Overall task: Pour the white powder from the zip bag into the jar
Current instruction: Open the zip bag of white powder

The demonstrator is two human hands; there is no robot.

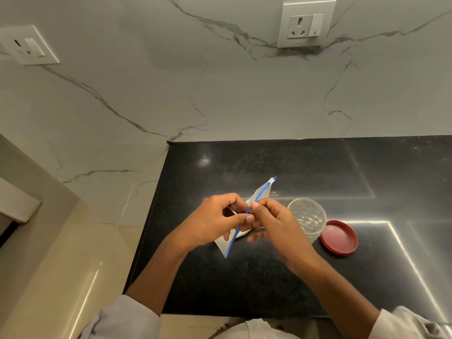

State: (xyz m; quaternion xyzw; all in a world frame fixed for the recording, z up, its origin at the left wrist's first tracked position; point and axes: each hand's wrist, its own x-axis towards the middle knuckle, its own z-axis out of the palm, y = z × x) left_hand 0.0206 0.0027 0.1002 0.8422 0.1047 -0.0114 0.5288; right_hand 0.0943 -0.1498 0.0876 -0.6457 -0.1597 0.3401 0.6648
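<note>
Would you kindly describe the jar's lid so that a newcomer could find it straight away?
Start at the black countertop below the marble wall. Near its right side stands a clear jar, open, just right of the right hand. The lid lies flat beside the jar on its right: round and the only red thing there.

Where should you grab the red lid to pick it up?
Grab the lid by its rim, coming down from above with fingers on opposite edges. It lies flat on the counter, right of the jar, so only its round edge offers a hold. Its right and near sides look free; the jar stands close on the left.
</note>
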